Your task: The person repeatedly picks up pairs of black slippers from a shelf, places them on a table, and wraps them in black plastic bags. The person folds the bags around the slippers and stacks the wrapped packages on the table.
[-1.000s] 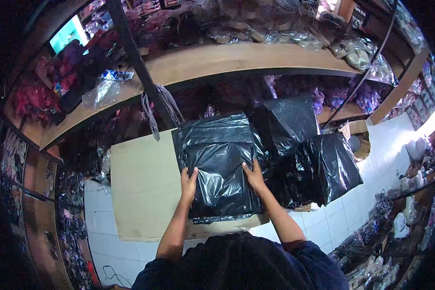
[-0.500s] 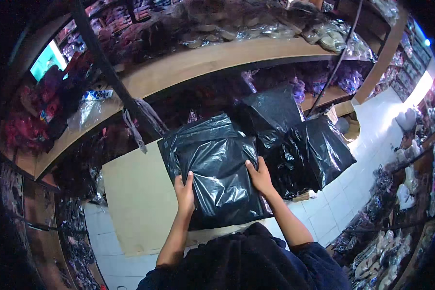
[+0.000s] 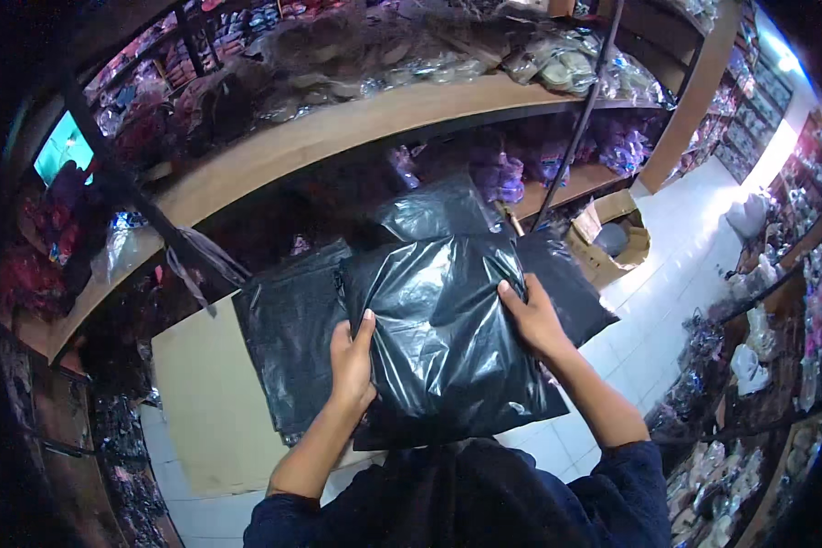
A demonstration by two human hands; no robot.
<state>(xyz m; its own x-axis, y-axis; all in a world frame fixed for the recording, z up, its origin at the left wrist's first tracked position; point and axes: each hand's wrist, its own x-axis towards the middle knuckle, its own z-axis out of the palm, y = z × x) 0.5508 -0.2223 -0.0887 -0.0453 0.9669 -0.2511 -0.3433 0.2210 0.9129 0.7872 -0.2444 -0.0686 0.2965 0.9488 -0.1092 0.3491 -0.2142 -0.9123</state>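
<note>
A shiny black plastic package [image 3: 443, 338], flat and roughly square, is held up in front of me by both hands. My left hand [image 3: 352, 361] grips its left edge, thumb on top and fingers underneath. On the opposite edge my right hand [image 3: 534, 320] pinches it the same way. Beneath and to the left lies another black plastic package [image 3: 292, 338]. Behind the held one is a further black package [image 3: 443, 208], and more black plastic [image 3: 571, 288] shows past my right hand. What the packages contain is hidden.
A tan cardboard sheet [image 3: 215, 402] lies at the left over white floor tiles [image 3: 557, 443]. An open cardboard box [image 3: 612, 239] stands beyond my right hand. A wooden shelf [image 3: 338, 128] with plastic-wrapped goods curves across the far side, with dark posts [image 3: 580, 119] before it. Stocked shelves line the right.
Both hands have lifted the package nearer and moved it slightly right, off the package at left, which now shows more. My view has also shifted to the right.
</note>
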